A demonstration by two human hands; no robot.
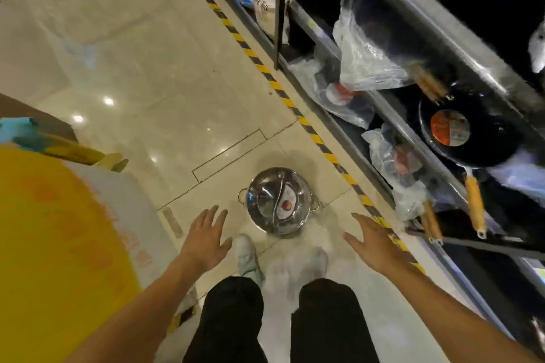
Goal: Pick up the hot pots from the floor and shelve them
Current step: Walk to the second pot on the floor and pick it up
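Note:
A shiny steel hot pot (278, 200) with a curved divider, two small side handles and a round label inside stands on the tiled floor just ahead of my feet. My left hand (206, 237) hangs open to the pot's lower left, fingers spread, holding nothing. My right hand (373, 242) is open to the pot's lower right, also empty. Neither hand touches the pot. The shelving unit (383, 132) runs along the right side.
The shelves hold black woks (469, 130) with wooden handles and pans wrapped in clear plastic (365, 47). Yellow-black hazard tape (265, 71) marks the floor along the shelf base. A yellow and white display (59, 244) stands at left. My white shoes (247, 256) are below the pot.

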